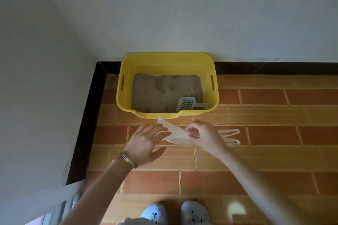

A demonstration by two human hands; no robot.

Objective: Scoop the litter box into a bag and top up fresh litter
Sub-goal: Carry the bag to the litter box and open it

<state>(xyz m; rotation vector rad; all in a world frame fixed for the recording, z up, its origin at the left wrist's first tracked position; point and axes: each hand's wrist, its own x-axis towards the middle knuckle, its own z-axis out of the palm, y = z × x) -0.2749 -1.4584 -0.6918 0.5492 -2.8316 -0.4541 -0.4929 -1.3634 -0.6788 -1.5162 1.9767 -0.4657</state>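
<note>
A yellow litter box point(123, 100) stands on the tiled floor against the wall, holding grey-brown litter point(161, 91). A pale grey slotted scoop point(186, 103) lies inside at its near right corner, handle on the rim. Just in front of the box, my right hand point(203, 135) pinches a thin clear plastic piece point(175, 133) that looks like a disposable glove. My left hand point(144, 142) is spread flat with its fingertips at the edge of that plastic. A metal bangle sits on my left wrist.
A second clear plastic glove point(231, 136) lies flat on the tiles to the right of my hands. A black skirting point(87, 124) runs along the white walls at left and behind. My feet in light slippers point(154, 213) show at the bottom edge.
</note>
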